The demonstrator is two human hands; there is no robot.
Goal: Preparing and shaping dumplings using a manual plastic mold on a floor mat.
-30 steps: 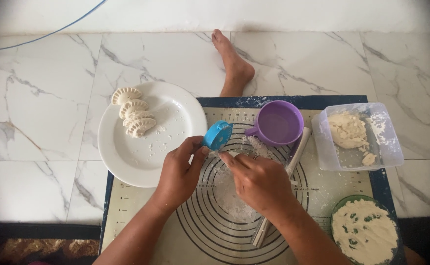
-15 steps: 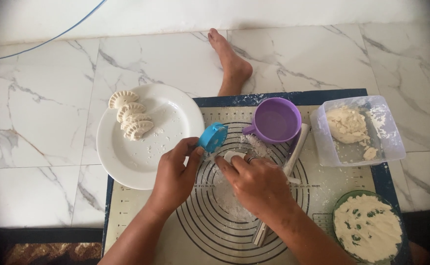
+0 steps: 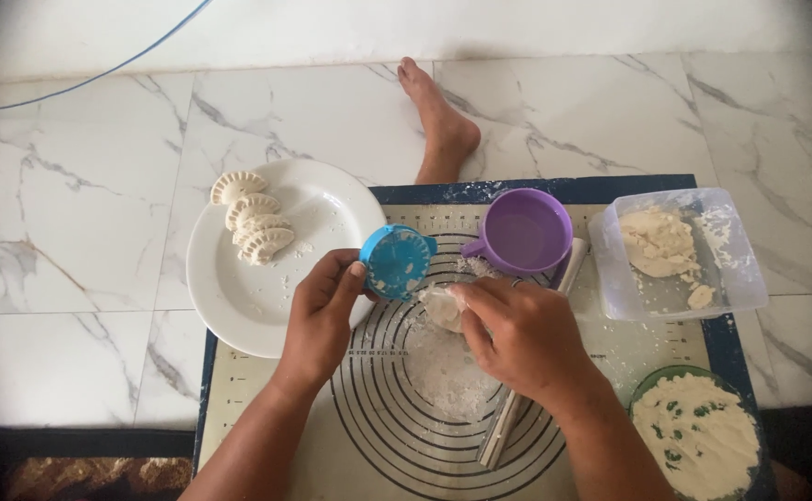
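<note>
A white plate (image 3: pixel 239 288) sits just off the left edge of the baking mat (image 3: pixel 267 390), partly overlapping it, with four crimped dumplings (image 3: pixel 250 225) stacked along the plate's upper left. The left hand (image 3: pixel 322 311) rests over the mat's left side, fingers and thumb clamped on a round blue dumpling press (image 3: pixel 396 261) — held tilted, just above the mat's printed rings. The right hand (image 3: pixel 526 334) lies beside it near the mat's middle, fingertips pinched on a small pale dough piece (image 3: pixel 445 306) over a floury patch. The two hands are close but not touching. A white rolling pin (image 3: pixel 503 431) runs under the right hand across the mat. A purple cup (image 3: pixel 524 230) stands at the mat's upper middle. At the mat's right edge sits a clear tub (image 3: pixel 730 278) holding dough — below it, a green bowl of filling (image 3: pixel 707 441).
</note>
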